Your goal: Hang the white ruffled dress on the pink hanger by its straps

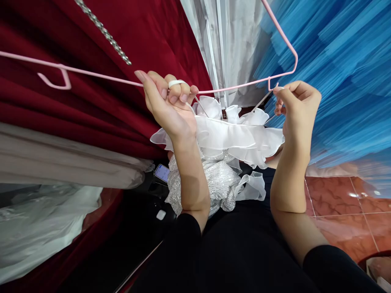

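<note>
- Pale fabric (pixel 39 224) lay at the lower left, below a beige drape (pixel 61 154).
- A red drape (pixel 76 110) filled much of the left and upper-left background; in front of it ran the bar of 1 pink hanger (pixel 100 76), which crossed the view and bent upward at its right end. 2 notches showed along the bar, 1 near each side.
- A silver beaded strip (pixel 104 31) hung diagonally above the hanger.
- A lit phone (pixel 162 173) and a small white object (pixel 161 215) rested on a black surface (pixel 140 219), left of the garment.
- The left hand (pixel 172 93), palm turned toward the viewer, had its fingers curled over the bar in a closed grasp; a white band crossed 2 of its fingers.
- The white garment (pixel 226 134), with sheer ruffles above and silver sequined cloth below, was located under the bar, between the forearms and in front of the torso.
- Metal poles (pixel 222 53) stood behind it, against whitish cloth (pixel 247 44).
- A thin strap (pixel 262 100) rose from the ruffles to the right notch, where the right hand (pixel 280 88) pinched it between thumb and forefinger.
- Blue tulle (pixel 345 81) occupied the far right, above reddish floor tiles (pixel 336 203).
</note>
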`<state>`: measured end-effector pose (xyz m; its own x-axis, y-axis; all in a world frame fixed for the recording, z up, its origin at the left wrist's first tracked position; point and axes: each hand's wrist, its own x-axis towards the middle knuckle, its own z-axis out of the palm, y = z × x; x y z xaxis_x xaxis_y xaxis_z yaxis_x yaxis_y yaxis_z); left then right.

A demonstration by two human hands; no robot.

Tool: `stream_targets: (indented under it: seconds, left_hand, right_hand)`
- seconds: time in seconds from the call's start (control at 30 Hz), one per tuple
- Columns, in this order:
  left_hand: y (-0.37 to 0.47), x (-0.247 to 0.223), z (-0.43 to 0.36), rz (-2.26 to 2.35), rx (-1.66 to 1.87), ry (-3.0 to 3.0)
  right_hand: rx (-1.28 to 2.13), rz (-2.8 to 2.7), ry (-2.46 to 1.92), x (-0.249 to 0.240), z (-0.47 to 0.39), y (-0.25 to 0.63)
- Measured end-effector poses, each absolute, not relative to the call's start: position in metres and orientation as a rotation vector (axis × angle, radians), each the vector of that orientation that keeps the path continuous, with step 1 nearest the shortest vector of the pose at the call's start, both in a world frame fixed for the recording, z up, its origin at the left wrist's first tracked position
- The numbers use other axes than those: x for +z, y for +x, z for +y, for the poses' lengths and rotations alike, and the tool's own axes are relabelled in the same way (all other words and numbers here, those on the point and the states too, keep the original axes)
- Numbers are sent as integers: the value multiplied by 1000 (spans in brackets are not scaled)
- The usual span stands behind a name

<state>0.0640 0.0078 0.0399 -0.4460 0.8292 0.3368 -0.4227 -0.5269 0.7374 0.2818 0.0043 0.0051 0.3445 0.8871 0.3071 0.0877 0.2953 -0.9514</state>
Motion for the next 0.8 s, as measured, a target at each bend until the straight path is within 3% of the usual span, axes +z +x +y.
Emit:
stream_targets:
  seconds: [0.17, 0.47, 0.63, 0.8]
  left_hand:
    - [61, 41, 6, 812, 2008, 902]
    - [65, 29, 7, 822, 1919, 884]
    - [77, 33, 9, 692, 1950, 802]
    - [78, 35, 10, 553, 1925, 759]
  right_hand:
    - [846, -969, -1075, 13, 20, 289]
    - [998, -605, -1050, -32, 17, 267]
    - [1203, -913, -838, -1, -14, 212]
    - [1278, -760, -395, 21, -19, 185]
